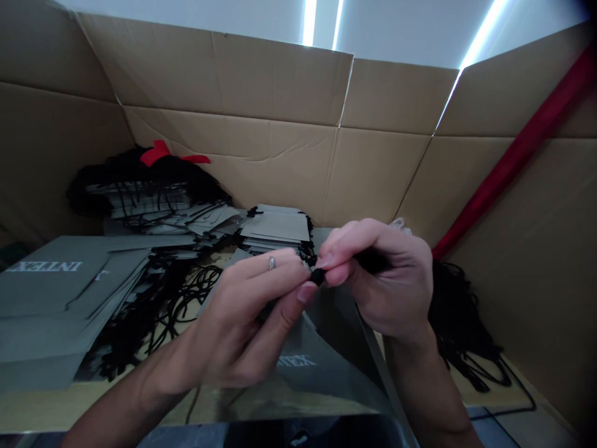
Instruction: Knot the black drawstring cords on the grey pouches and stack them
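Observation:
Both hands meet near the middle of the head view, fingertips almost touching. My left hand point(259, 317), with a ring on one finger, pinches a small black cord knot point(318, 275) between thumb and fingers. From the other side my right hand point(385, 270) closes its thumb and forefinger on the same black piece. Below and behind the hands is a grey bag point(326, 367) with white lettering, partly hidden by them. The rest of the cord is hidden by the fingers.
Grey printed bags point(51, 298) lie stacked at the left, black cords point(186, 298) beside them. Behind are a smaller grey stack point(275, 225) and a black cord heap with red strips point(156, 152). More black cords point(459, 317) lie right. Cardboard walls point(280, 143) enclose the table.

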A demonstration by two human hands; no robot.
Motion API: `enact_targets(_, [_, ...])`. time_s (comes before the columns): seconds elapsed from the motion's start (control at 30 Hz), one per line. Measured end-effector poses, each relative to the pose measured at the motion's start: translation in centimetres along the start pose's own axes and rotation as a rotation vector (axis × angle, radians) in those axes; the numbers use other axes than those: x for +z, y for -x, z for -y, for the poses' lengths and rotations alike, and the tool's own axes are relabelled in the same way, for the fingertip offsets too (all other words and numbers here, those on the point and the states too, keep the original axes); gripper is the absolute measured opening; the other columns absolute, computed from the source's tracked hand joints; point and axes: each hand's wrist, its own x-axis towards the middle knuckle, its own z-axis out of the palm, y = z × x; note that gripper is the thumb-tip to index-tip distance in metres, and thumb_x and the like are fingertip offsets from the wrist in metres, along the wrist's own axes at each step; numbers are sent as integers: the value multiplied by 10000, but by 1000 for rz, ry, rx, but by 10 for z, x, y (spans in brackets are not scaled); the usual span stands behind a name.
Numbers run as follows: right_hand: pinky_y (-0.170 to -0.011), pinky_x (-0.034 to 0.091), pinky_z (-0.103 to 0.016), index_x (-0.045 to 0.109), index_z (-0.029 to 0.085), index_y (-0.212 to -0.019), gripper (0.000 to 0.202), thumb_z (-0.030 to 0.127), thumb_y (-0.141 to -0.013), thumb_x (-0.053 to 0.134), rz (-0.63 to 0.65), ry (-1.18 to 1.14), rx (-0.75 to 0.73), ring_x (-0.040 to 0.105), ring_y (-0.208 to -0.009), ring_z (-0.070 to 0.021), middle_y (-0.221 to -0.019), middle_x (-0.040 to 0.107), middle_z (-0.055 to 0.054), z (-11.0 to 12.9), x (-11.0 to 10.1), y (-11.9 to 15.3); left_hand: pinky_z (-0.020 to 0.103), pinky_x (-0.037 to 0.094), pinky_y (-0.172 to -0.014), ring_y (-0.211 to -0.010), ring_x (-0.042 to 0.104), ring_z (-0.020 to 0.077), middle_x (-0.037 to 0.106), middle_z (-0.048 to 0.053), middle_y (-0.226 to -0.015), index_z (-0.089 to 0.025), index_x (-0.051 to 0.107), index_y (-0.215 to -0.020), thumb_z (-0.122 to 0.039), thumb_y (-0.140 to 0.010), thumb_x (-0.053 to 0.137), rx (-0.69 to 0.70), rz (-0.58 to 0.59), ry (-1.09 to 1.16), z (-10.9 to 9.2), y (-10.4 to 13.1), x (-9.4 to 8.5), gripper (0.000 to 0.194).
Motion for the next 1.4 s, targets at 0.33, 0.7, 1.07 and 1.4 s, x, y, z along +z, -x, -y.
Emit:
enact_targets(0.33, [-528,533,-238,861,229,-1014,288,365,-838,1045,101,-96,94,674,-656,-120,-888,792,-10,10,0,-1,329,454,-644,-697,576,175,562,-5,-712,-230,560,-854,-153,-1107,615,4,52,61,-7,-2,-4,271])
enact_targets(0.7, [-663,585,-260,830,236,-997,194,177,-899,986,146,180,-50,697,-781,-137,-925,799,2,9,-7,-5,294,452,-658,-744,617,135,659,-10,-806,-208,687,-967,-222,-1141,616,-169,38,65,-4,-7,-7,189])
enact_targets(1.07, [-700,594,-295,836,256,-1050,220,96,-929,925,79,314,-46,757,-838,-161,-1011,858,-4,12,-10,-2,213,502,-620,-726,672,100,780,-13,-863,-198,788,-1042,-155,-1039,789,-230,-163,118,0,-4,1,43])
enact_targets(1.4, [-613,583,-311,845,286,-1168,234,247,-959,941,107,277,-45,756,-835,-188,-1090,847,-44,8,-13,-2,234,480,-662,-751,634,117,729,7,-872,-183,703,-969,-182,-1154,595,-183,35,57,0,-8,-7,213])
